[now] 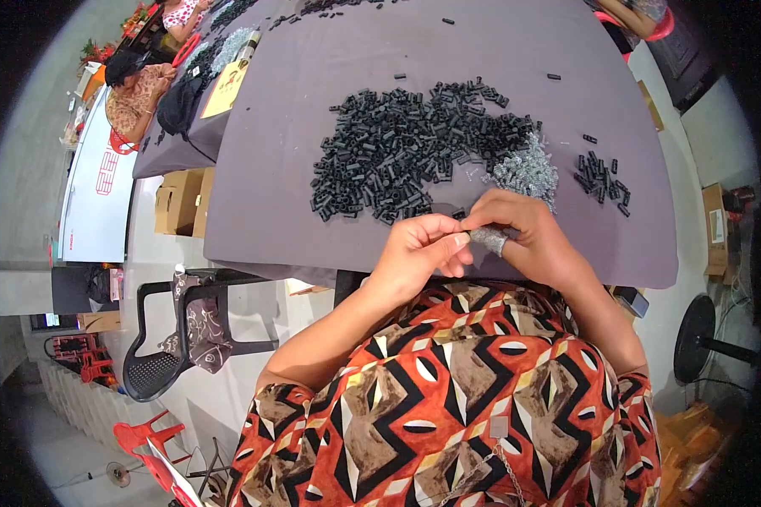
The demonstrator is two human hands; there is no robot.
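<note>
My left hand (423, 252) and my right hand (528, 235) meet just over the near edge of the grey-covered table (279, 194). Between the left thumb and forefinger shows a small black tube (466, 232), mostly hidden by the fingertips. The right fingers are pinched together at its end; whatever they hold cannot be made out. Silver-grey tape (488, 240) wraps the right thumb. Right beyond my hands lies a large heap of short black tubes (389, 152). A pile of small clear pieces (524, 173) touches its right side.
A smaller group of black tubes (602, 179) lies farther right. Two people (139, 97) sit by the tables at the far left. A black chair (156, 372) stands left of me, near a cardboard box (177, 203). On the right stands a round black object on a pole (695, 338).
</note>
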